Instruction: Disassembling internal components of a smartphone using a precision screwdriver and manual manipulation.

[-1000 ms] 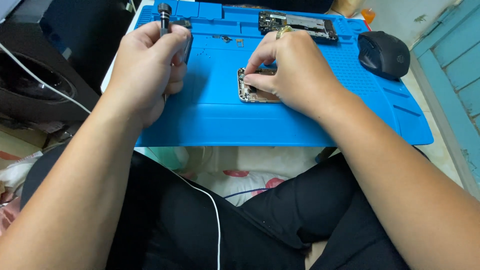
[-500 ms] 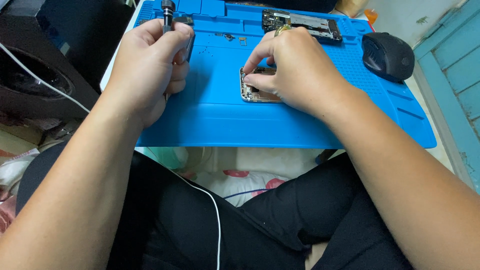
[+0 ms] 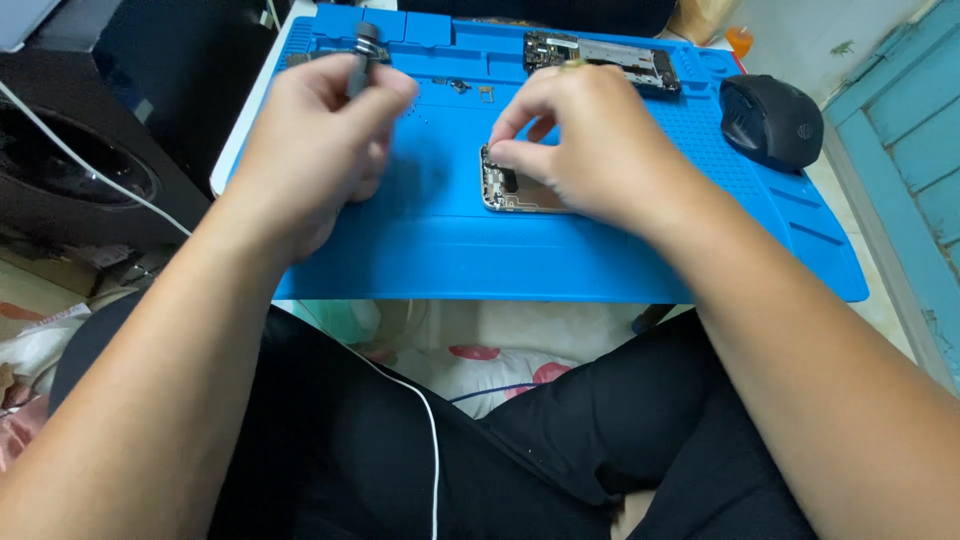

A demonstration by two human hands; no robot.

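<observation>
We see the left hand (image 3: 315, 150) closed around a slim grey metal screwdriver (image 3: 362, 58), its capped end sticking up above the fingers. The right hand (image 3: 590, 150) rests on an opened phone frame with exposed silver innards (image 3: 510, 190) — fingertips pinching at its top edge. Both sit on a bright blue silicone repair mat (image 3: 480, 260); a second dismantled phone board (image 3: 600, 55) and a black computer mouse (image 3: 772, 120) lie farther back.

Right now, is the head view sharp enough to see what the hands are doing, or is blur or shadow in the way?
Head view: even, soft light, no glare. The left hand is slightly motion-blurred around the grey screwdriver it grips. The right hand covers most of the opened phone frame and throws a faint shadow on the blue mat. Forearms bulge toward the frame's lower corners, typical of wide-angle distortion.
</observation>
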